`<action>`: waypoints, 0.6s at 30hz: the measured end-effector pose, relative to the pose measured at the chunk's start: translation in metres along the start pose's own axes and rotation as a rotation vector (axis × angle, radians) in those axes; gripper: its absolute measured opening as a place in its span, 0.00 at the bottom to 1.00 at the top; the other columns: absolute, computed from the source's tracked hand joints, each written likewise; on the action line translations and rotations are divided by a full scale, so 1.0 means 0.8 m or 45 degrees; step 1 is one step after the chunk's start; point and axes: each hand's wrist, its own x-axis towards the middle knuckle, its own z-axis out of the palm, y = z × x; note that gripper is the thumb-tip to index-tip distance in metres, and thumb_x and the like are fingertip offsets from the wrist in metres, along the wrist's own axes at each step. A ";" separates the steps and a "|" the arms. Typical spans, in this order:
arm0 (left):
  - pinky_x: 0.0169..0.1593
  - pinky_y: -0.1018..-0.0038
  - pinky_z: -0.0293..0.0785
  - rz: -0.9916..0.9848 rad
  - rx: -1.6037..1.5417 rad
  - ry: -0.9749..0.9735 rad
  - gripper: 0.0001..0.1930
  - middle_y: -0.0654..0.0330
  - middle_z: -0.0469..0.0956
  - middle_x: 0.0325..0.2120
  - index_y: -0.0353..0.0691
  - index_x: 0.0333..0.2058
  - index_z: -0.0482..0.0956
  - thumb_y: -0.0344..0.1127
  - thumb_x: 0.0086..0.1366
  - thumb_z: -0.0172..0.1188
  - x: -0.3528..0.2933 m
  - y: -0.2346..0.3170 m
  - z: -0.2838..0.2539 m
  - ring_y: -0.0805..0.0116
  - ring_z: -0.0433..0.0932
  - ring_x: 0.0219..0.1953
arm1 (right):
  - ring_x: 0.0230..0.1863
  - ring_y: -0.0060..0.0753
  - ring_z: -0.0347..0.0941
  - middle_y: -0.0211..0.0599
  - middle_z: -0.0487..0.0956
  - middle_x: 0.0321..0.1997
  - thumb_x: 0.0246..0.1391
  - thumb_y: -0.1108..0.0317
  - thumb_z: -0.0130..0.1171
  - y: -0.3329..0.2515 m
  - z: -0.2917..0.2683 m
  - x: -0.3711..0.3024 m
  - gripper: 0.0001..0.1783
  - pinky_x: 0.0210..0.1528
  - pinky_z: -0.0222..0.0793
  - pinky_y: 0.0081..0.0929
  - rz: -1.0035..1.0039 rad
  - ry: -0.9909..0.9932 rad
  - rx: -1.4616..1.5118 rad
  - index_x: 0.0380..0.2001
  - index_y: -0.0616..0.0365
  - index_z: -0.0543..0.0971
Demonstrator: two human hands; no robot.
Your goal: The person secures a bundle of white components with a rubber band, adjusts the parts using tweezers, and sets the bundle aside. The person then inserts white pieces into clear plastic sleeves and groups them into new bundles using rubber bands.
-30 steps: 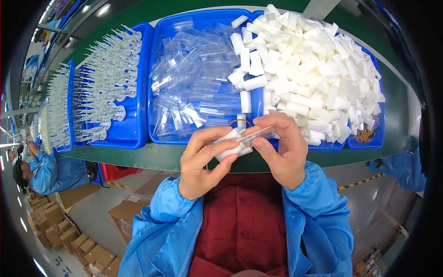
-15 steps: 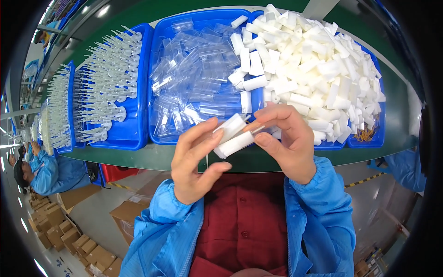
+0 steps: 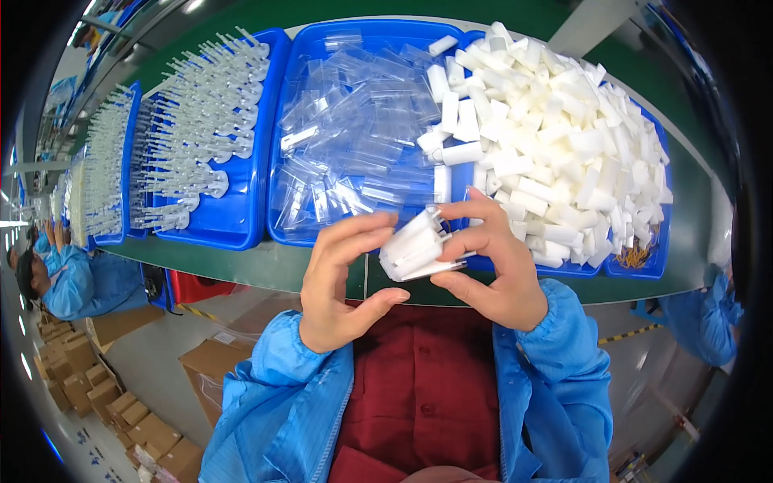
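Note:
A small bunch of white cylinders [image 3: 415, 245], like sponge pieces with clear film or thin tubes about them, is held up in front of my chest. My right hand [image 3: 499, 262] grips it from the right, its fingertips and thumb on the bunch's right end. Thin pale stems show by those fingertips. On the other side my left hand [image 3: 342, 278] is curved round with thumb and fingers apart. Its upper fingertips come close to the bunch; whether they touch it I cannot tell. How many cylinders are in the grip is partly hidden.
Behind my hands, a blue tray [image 3: 274, 173] holds clear plastic sleeves [image 3: 362, 121]. White cylinders [image 3: 555, 145] are heaped to its right, beside orange-brown thin pieces [image 3: 634, 256]. Leftward stand trays of pale stemmed parts [image 3: 205, 121]. A co-worker [image 3: 76, 278] in blue sits at far left.
The two cylinders held slanted apart between my hands now sit bunched together, turned more end-on. My left fingers have eased away; my right fingers have closed in. The view has shifted slightly.

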 end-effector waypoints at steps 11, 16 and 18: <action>0.56 0.64 0.73 -0.002 0.153 -0.394 0.21 0.49 0.74 0.53 0.39 0.45 0.80 0.24 0.50 0.74 0.021 0.006 -0.021 0.54 0.76 0.55 | 0.66 0.39 0.65 0.26 0.81 0.49 0.45 0.73 0.71 -0.004 0.004 0.003 0.13 0.72 0.47 0.54 -0.127 -0.217 -0.222 0.36 0.49 0.81; 0.55 0.64 0.73 -0.073 0.101 -0.335 0.18 0.49 0.75 0.53 0.37 0.40 0.82 0.23 0.49 0.73 0.017 0.001 -0.036 0.54 0.76 0.53 | 0.65 0.40 0.66 0.30 0.80 0.54 0.45 0.73 0.71 -0.017 0.001 0.021 0.18 0.70 0.53 0.48 -0.148 -0.283 -0.219 0.42 0.50 0.81; 0.55 0.64 0.74 0.057 0.350 -0.070 0.16 0.49 0.76 0.52 0.36 0.38 0.83 0.23 0.48 0.74 0.018 -0.001 -0.044 0.55 0.77 0.52 | 0.61 0.43 0.69 0.34 0.79 0.55 0.47 0.74 0.68 -0.020 -0.013 0.037 0.19 0.64 0.59 0.43 -0.167 -0.110 -0.399 0.46 0.53 0.80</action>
